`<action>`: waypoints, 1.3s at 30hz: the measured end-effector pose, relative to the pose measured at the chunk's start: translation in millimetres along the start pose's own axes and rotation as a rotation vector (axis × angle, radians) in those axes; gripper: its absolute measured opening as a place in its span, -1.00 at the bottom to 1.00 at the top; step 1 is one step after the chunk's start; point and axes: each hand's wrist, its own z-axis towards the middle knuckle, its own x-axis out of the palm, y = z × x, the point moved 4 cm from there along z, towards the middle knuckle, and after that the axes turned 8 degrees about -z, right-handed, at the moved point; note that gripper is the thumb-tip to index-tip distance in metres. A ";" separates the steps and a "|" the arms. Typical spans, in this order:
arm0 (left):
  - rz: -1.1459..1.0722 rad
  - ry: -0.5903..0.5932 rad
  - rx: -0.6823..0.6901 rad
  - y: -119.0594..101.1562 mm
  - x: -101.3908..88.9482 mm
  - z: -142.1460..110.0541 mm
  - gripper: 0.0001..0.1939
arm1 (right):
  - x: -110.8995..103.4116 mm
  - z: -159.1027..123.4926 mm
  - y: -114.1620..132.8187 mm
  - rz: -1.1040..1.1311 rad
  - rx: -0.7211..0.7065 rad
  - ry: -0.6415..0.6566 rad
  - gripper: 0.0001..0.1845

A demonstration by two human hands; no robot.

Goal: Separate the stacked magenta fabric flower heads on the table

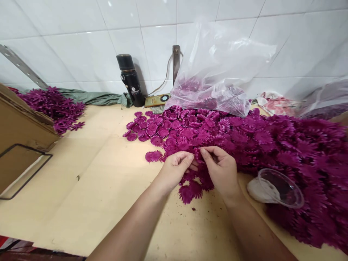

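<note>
Purple flower [198, 155] right between the two hands, over the near side of the heap [187, 132] that runs back toward the table's [103, 188] far edge! Right hand [223, 168] pinches it, thumb almost meeting forefinger; left hand [176, 168] curls in close beside, thumb near fingers, and whether it grips, can't tell!

Near the centre of the frame, a magenta flower piece [198, 155] with narrow, curling petals is being held aloft, much of its shape hidden from view. Matching flower heads [262, 137] are lying in a dense, overlapping heap that is stretching to the right edge, facing many ways. Smaller cupped blooms [152, 128] are thinning out left of centre, while flat, ragged ones [190, 192] are resting just below centre.
</note>
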 end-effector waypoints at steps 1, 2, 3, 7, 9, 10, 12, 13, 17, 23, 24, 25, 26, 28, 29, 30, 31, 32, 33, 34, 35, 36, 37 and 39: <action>-0.017 -0.012 -0.006 0.4 -0.2 0.0 -0.70 | 0.0 -0.5 2.9 -0.039 -0.058 0.000 -0.85; -0.028 -0.026 -0.008 1.0 -0.6 0.1 -0.69 | 0.6 -1.5 6.0 -0.070 -0.116 0.006 -0.86; -0.041 -0.039 -0.009 1.5 -1.1 0.3 -0.68 | 1.5 -2.7 9.0 -0.093 -0.169 0.015 -0.87; -0.127 -0.100 -0.010 1.3 -5.4 1.4 -0.76 | 1.1 -5.0 14.0 -0.117 -0.240 0.008 -0.85; -0.164 -0.140 -0.028 0.3 -8.1 1.9 -0.83 | -2.6 -4.1 13.3 -0.111 -0.226 -0.035 -0.84; -0.176 -0.157 -0.036 -0.3 -9.3 2.1 -0.85 | -4.5 -3.7 12.8 -0.105 -0.216 -0.056 -0.84; -0.194 -0.183 -0.036 -1.6 -10.8 2.7 -0.88 | -5.6 -3.6 11.4 -0.081 -0.182 -0.058 -0.86; -0.205 -0.188 -0.031 -2.1 -11.1 3.0 -0.88 | -4.2 -4.0 10.9 -0.065 -0.161 -0.034 -0.86; -0.255 -0.193 -0.015 -2.0 -10.1 3.0 -0.84 | 6.9 -8.7 10.6 -0.080 -0.103 0.097 -0.80; -0.326 -0.234 -0.051 1.0 -10.4 2.4 -0.77 | 13.6 -11.9 4.6 -0.097 -0.026 0.139 -0.82; -0.349 -0.234 -0.066 2.0 -10.5 2.6 -0.76 | 13.9 -11.8 4.0 -0.097 -0.034 0.152 -0.86; -0.374 -0.231 -0.080 2.8 -10.6 3.0 -0.75 | 13.7 -11.7 3.9 -0.103 -0.052 0.157 -0.89; -0.398 -0.229 -0.090 3.5 -10.8 3.5 -0.74 | 12.8 -11.5 4.6 -0.114 -0.079 0.148 -0.92; -0.440 -0.238 -0.089 3.8 -12.0 4.7 -0.73 | 10.2 -11.8 9.2 -0.154 -0.178 0.098 -0.97; -0.457 -0.253 -0.078 3.4 -12.9 5.3 -0.73 | 9.2 -12.8 13.2 -0.178 -0.250 0.069 -0.95; -0.475 -0.272 -0.061 2.5 -14.0 5.8 -0.74 | 9.0 -14.6 18.1 -0.200 -0.334 0.048 -0.92; -0.493 -0.293 -0.039 1.4 -15.0 6.1 -0.75 | 9.6 -17.1 23.3 -0.220 -0.420 0.034 -0.89; -0.512 -0.315 -0.018 0.1 -15.9 6.4 -0.77 | 10.8 -20.2 28.6 -0.240 -0.502 0.025 -0.86; -0.530 -0.336 0.000 -1.2 -16.6 6.5 -0.79 | 12.4 -23.6 33.5 -0.262 -0.573 0.018 -0.85; -0.543 -0.352 0.012 -2.3 -16.8 6.4 -0.81 | 14.3 -27.0 37.8 -0.287 -0.632 0.012 -0.83; -0.551 -0.365 0.020 -3.3 -16.8 6.3 -0.83 | 16.0 -30.1 41.5 -0.311 -0.683 0.005 -0.82; -0.555 -0.379 0.023 -4.0 -16.6 6.0 -0.85 | 17.4 -32.7 44.5 -0.333 -0.725 -0.002 -0.81; -0.557 -0.392 0.025 -4.5 -16.1 5.5 -0.86 | 18.4 -34.6 46.9 -0.349 -0.763 -0.006 -0.80; -0.566 -0.406 0.030 -5.2 -14.1 4.3 -0.87 | 18.5 -36.1 49.3 -0.348 -0.814 -0.006 -0.79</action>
